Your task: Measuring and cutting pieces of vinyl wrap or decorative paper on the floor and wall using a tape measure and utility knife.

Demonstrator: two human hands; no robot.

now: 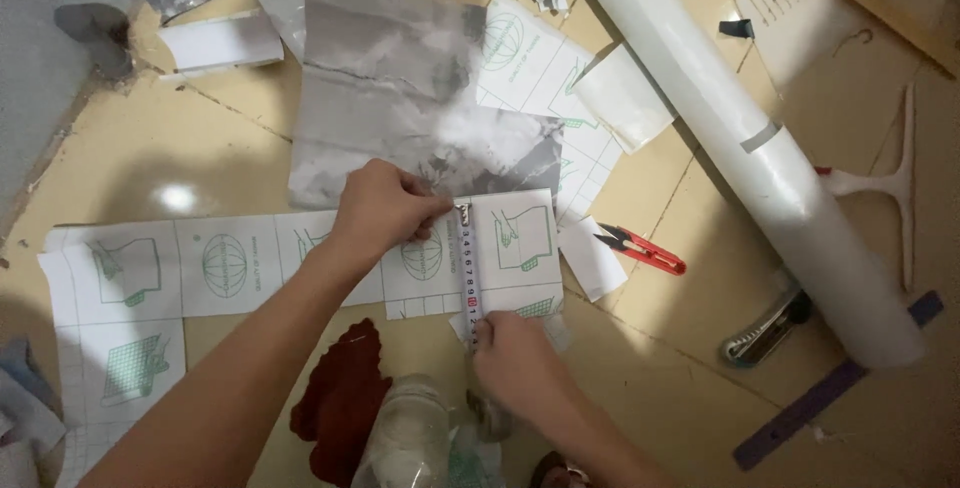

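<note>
Two hands on one tape measure (469, 266), stretched top to bottom over a strip of backing paper (230, 266) in the middle of the frame. Left hand (382, 210) closed in a pinch, thumb and fingers pressing the metal hook of the tape at the upper edge of the paper. Right hand (515, 353) just below, closed around the lower part of the tape, near the paper's lower edge; tape case itself hidden, so cannot tell how held. Grey marbled film (400, 98) lying above, its lower edge touching or slightly under the strip. Red snips (645, 250) to the right, near but apart from the paper. Long white roll (750, 138) running diagonally across the right side, with a white squeegee (890, 186) beside it. Dark red cloth (340, 398) and a plastic bottle (410, 438) at bottom centre, close under the forearms. Possible trouble: hook slipping off the thin paper edge if the pinch loosens, giving a false reading; tape drifting off square, because nothing guides it; light paper sliding on the smooth floor tiles (180, 138) under a pull from the right hand.
</note>
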